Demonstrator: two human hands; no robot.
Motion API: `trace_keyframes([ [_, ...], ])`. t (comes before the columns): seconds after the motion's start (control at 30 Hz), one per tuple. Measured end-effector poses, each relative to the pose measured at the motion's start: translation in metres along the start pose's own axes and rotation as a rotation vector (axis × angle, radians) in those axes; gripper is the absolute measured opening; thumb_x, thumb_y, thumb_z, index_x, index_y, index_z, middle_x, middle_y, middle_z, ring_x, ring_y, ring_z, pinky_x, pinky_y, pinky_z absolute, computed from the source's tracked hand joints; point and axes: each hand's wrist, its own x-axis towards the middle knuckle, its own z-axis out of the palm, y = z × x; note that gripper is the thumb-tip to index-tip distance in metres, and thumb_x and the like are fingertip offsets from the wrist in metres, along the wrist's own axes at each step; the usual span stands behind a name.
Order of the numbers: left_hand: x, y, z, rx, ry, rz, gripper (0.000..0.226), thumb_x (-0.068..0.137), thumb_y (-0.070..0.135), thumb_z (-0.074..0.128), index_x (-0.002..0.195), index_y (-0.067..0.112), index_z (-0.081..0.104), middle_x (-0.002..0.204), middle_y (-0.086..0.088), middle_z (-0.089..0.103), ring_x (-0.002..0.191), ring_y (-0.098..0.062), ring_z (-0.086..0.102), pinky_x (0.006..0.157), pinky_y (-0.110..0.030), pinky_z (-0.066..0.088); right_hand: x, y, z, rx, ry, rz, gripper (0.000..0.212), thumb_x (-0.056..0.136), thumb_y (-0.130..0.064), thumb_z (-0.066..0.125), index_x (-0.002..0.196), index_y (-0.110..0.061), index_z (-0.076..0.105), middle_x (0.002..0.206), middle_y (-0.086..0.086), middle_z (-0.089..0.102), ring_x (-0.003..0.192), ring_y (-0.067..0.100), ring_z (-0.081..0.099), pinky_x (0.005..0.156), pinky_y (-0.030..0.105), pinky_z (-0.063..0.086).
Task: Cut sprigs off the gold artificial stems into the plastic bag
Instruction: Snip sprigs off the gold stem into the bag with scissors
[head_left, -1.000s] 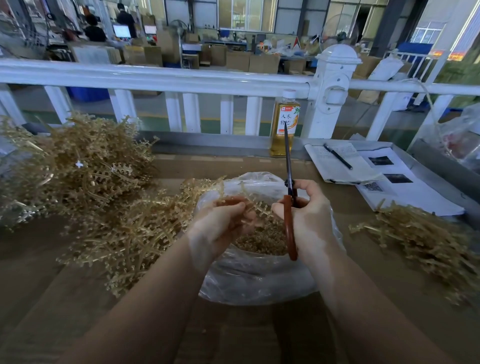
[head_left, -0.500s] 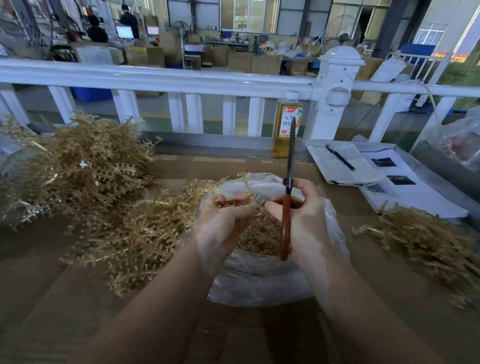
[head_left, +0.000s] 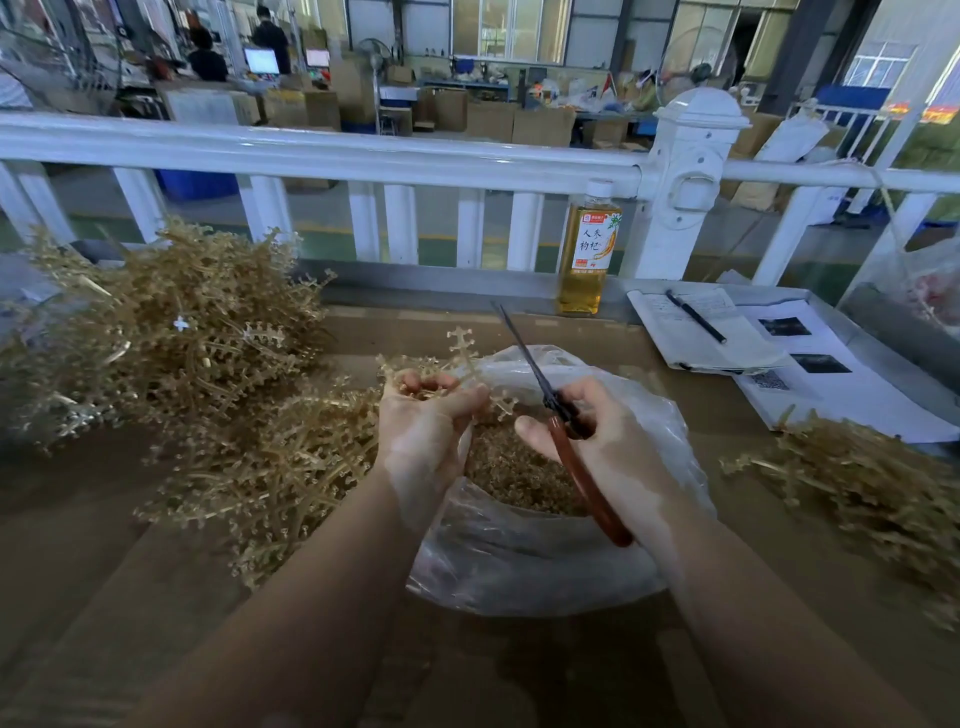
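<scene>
A clear plastic bag (head_left: 524, 566) lies open on the table, holding a heap of cut gold sprigs (head_left: 511, 470). Above its left rim my left hand (head_left: 423, 421) grips a gold artificial stem (head_left: 462, 345) whose tip sticks up past the fingers. My right hand (head_left: 605, 441) holds scissors (head_left: 558, 415) with red-brown handles over the bag; the dark blades point up and left, their tip beside the stem. A large pile of gold stems (head_left: 171, 353) spreads across the table to the left.
A smaller gold pile (head_left: 872, 488) lies at the right. A bottle of amber drink (head_left: 587, 254) stands by a white railing (head_left: 363, 156). Papers with a pen (head_left: 696, 317) lie at the back right. A cloudy bag (head_left: 924, 286) hangs at the far right.
The scissors have tilted from nearly upright to leaning left. My hands have drawn apart a little, and the stem's tip now stands above my left hand.
</scene>
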Motion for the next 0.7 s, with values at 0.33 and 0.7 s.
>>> trace_keyframes([
  [0.33, 0.010, 0.012, -0.005, 0.022, -0.047, 0.093, 0.050, 0.073, -0.030, 0.053, 0.079, 0.015, 0.033, 0.070, -0.002, 0.050, 0.052, -0.011, 0.062, 0.064, -0.027, 0.059, -0.005, 0.002, -0.008, -0.350, -0.133, -0.125, 0.035, 0.078, -0.064, 0.063, 0.089, -0.033, 0.051, 0.077, -0.015, 0.061, 0.072, -0.005, 0.057, 0.064, 0.017, 0.041],
  [0.7, 0.012, 0.006, -0.013, 0.090, -0.033, 0.127, 0.047, 0.071, -0.030, 0.056, 0.079, 0.013, 0.037, 0.072, -0.002, 0.049, 0.066, -0.019, 0.059, 0.075, -0.034, 0.056, -0.010, -0.004, -0.006, -0.501, -0.096, -0.192, 0.036, 0.078, -0.064, 0.063, 0.094, -0.035, 0.048, 0.075, -0.015, 0.055, 0.069, -0.003, 0.052, 0.055, 0.012, 0.030],
])
